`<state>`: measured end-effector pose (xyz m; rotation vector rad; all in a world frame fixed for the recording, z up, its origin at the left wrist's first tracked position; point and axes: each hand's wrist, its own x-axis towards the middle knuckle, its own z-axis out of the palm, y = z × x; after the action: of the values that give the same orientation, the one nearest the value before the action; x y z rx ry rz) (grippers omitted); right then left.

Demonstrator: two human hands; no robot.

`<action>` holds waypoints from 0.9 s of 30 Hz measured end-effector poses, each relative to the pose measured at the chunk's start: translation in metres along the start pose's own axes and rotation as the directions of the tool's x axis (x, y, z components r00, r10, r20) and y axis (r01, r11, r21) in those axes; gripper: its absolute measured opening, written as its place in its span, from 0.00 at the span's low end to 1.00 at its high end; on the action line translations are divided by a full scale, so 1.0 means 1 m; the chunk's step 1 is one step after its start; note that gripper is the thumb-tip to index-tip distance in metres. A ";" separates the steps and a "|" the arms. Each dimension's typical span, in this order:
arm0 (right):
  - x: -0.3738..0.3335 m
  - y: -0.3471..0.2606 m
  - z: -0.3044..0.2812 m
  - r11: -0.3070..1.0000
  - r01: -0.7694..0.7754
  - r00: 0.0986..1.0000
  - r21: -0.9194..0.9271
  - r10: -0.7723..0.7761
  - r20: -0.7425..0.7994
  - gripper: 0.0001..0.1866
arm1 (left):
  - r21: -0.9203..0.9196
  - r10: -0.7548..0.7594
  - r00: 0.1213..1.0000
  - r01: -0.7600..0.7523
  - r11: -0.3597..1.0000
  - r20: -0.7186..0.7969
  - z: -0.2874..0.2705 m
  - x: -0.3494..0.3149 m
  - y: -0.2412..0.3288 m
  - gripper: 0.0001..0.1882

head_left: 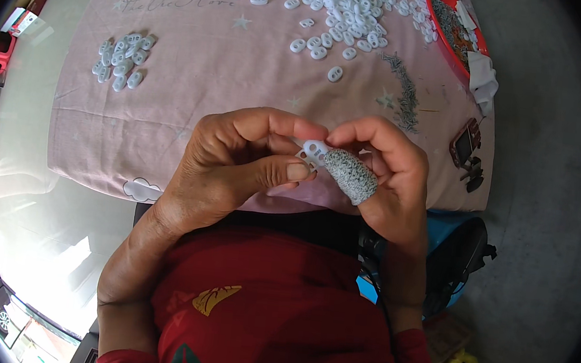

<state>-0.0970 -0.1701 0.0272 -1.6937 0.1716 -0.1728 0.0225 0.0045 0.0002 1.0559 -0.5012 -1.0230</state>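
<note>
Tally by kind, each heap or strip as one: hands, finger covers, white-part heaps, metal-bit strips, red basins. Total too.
Hands: 2 (left hand, right hand)
Finger cover: 1
White-part heaps: 2 (large heap, small heap)
Metal-bit strip: 1
Red basin: 1
Total: 7
Held white plastic left out: partly hidden.

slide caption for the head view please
Left hand and right hand hold a small white piece at a pink-covered table.
</note>
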 end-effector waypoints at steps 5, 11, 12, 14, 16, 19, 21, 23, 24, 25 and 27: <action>-0.012 0.000 0.004 0.958 0.119 0.984 -0.259 -0.148 -0.094 0.16 | -0.085 0.094 0.995 -0.092 0.992 0.019 0.004 -0.001 -0.005 0.18; -0.010 -0.007 0.013 0.869 0.224 0.950 -0.441 -0.296 -0.100 0.21 | -0.073 0.004 1.000 -0.004 0.997 0.008 0.001 -0.002 -0.002 0.17; -0.010 -0.006 0.013 0.869 0.225 0.950 -0.441 -0.297 -0.100 0.21 | -0.072 0.005 1.000 -0.004 0.997 0.009 0.001 -0.002 -0.002 0.17; -0.008 -0.005 0.012 0.800 0.299 0.917 -0.520 -0.392 -0.075 0.21 | -0.079 0.033 0.999 -0.032 0.996 0.014 0.001 -0.002 -0.002 0.17; -0.008 -0.005 0.012 0.784 0.310 0.910 -0.537 -0.408 -0.071 0.20 | -0.084 0.031 1.000 -0.030 0.996 0.003 0.002 -0.003 -0.001 0.16; -0.008 -0.005 0.013 0.771 0.328 0.899 -0.545 -0.432 -0.070 0.20 | -0.116 0.037 0.999 -0.037 0.993 -0.003 0.002 -0.004 -0.004 0.16; -0.010 -0.006 0.013 0.773 0.333 0.895 -0.539 -0.440 -0.078 0.20 | -0.144 0.045 0.999 -0.043 0.989 0.006 0.004 -0.004 -0.002 0.16; -0.012 -0.008 0.012 0.795 0.305 0.908 -0.525 -0.408 -0.091 0.20 | -0.219 -0.048 0.998 0.054 0.974 0.032 0.006 -0.004 0.004 0.16; -0.012 -0.009 0.012 0.795 0.306 0.908 -0.524 -0.409 -0.090 0.20 | -0.218 -0.048 0.998 0.054 0.975 0.030 0.006 -0.005 0.003 0.16; -0.011 -0.011 0.013 0.805 0.303 0.913 -0.510 -0.398 -0.087 0.20 | -0.194 -0.020 1.000 0.024 0.981 0.020 0.005 -0.005 0.001 0.16; -0.011 -0.012 0.013 0.815 0.299 0.917 -0.497 -0.389 -0.086 0.19 | -0.170 0.008 1.000 -0.006 0.985 0.012 0.005 -0.005 0.002 0.15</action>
<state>-0.1048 -0.1535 0.0372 -2.1958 0.0382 -0.6061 0.0171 0.0067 0.0045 0.8953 -0.4198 -1.0477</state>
